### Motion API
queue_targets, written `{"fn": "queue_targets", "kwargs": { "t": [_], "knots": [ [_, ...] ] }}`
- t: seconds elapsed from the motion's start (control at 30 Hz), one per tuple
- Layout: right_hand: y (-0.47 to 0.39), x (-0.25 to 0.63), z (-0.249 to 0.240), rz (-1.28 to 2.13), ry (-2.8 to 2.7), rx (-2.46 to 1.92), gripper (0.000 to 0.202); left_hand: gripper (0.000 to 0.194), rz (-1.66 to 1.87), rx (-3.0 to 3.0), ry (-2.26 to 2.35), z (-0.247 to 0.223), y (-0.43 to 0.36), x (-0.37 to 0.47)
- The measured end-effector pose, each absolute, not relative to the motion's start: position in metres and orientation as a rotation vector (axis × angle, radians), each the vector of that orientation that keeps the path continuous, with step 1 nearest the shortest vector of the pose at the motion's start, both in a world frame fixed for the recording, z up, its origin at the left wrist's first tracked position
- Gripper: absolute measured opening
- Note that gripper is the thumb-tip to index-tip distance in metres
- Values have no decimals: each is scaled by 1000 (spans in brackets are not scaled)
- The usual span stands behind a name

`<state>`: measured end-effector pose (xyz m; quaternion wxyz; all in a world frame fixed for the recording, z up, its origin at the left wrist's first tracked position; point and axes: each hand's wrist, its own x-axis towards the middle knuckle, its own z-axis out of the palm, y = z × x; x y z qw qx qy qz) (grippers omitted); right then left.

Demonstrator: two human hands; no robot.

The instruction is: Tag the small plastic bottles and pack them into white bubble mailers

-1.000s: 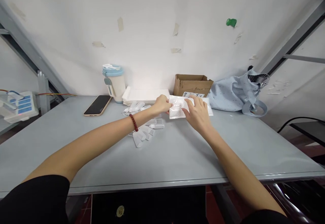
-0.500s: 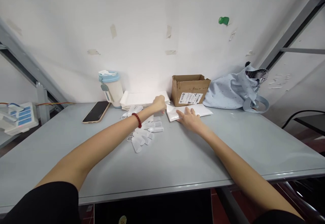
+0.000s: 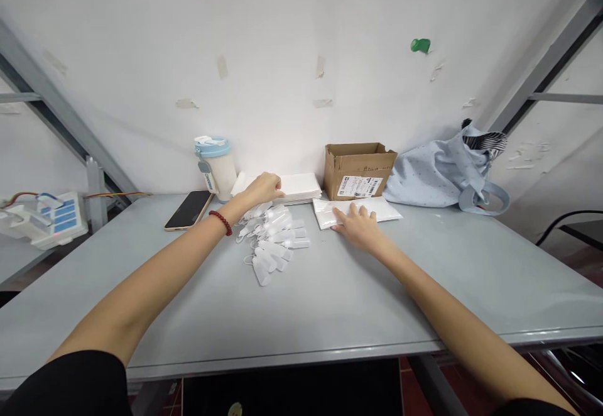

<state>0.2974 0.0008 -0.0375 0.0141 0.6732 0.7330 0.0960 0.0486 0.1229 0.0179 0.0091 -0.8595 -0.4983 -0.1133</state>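
Observation:
My left hand (image 3: 264, 188) is over the left part of a stack of white paper sheets or envelopes (image 3: 301, 185), its fingers curled together; whatever they may pinch is hidden. My right hand (image 3: 358, 224) lies with spread fingers on a glossy white packet (image 3: 389, 209), in front of the cardboard box (image 3: 360, 166). Just below my left hand, a loose pile of translucent white tags with loops (image 3: 273, 240) rests on the grey table (image 3: 301, 315).
Behind my left forearm stand a cup with a blue lid (image 3: 221, 168) and a phone (image 3: 189, 209). A light blue cloth bag (image 3: 424, 174) leans right of the box. A white power strip (image 3: 61, 220) sits at far left.
My left hand has moved left, from the packet's left edge to over the paper stack. My right hand stays on the packet. The view has shifted slightly.

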Motion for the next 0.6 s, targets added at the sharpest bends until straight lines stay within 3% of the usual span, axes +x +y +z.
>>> {"fn": "queue_targets", "kwargs": {
  "t": [0.13,0.47,0.6],
  "knots": [
    [-1,294,-39,416,2207,2081,54,17,-297,-2662,-1471,18,125,49],
    [-6,297,-32,251,2310,2142,63,22,-96,-2522,-1221,18,112,59],
    [-6,294,-30,442,2452,2222,72,26,-144,-2423,-1207,26,100,65]
  ]
}}
